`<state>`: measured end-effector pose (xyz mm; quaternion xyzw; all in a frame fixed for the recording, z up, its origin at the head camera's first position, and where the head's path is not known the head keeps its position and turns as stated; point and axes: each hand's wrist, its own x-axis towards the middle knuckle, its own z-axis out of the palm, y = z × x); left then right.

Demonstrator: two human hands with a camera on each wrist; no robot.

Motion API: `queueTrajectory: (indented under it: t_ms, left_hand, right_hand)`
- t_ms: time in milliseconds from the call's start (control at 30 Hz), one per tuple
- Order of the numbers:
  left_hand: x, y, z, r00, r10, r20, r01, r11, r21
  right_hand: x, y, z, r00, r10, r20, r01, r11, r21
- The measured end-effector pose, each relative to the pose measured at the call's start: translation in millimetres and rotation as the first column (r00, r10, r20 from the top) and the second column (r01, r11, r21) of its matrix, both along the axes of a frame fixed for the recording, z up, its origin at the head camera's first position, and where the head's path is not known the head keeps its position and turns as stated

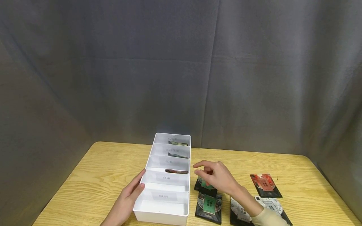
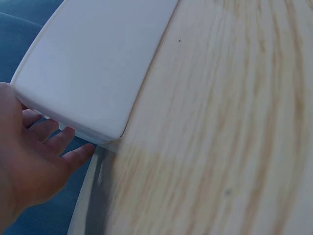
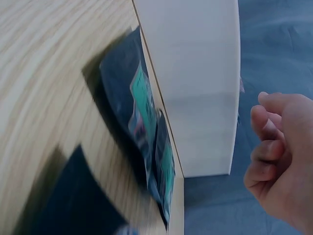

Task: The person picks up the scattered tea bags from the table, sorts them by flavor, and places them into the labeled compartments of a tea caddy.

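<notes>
A long white box [image 1: 160, 209] with labelled compartments stands on the table. My left hand [image 1: 125, 197] rests along its left side, fingertips and thumb by the rim. In the left wrist view, those fingers are spread beside the box wall [image 2: 93, 63]. My right hand [image 1: 219, 177] is raised just right of the box, index finger and thumb apart with nothing between them, other fingers curled in. Below it lie a black tea sachet with a green label [image 1: 205, 185] and a second green-labelled sachet [image 1: 209, 205]. The three rear compartments each hold a sachet, the third one dark red [image 1: 176, 171].
Further right lie a red-patterned sachet [image 1: 266, 185] and sachets with pale labels, one [image 1: 237, 212] partly under my right forearm. The wooden table [image 1: 113, 163] ends at a grey curtain [image 1: 141, 78] behind.
</notes>
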<state>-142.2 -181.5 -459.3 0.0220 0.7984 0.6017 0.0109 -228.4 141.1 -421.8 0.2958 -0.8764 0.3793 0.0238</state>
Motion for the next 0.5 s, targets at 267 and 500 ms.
queueTrajectory:
  t_ms: [267,500]
  left_hand:
    - [-0.2,0,-0.5,1.0,-0.003,0.012,0.003,1.0,0.004]
    - [-0.1,0,-0.5,1.0,0.001,0.011,-0.001,1.0,0.004]
  right_hand:
    - [0.0,35,6.4,0.999,-0.049,0.011,0.049,0.999,-0.014]
    - [-0.4,67,11.8,0.996,-0.079,0.036,0.079,0.997,-0.013]
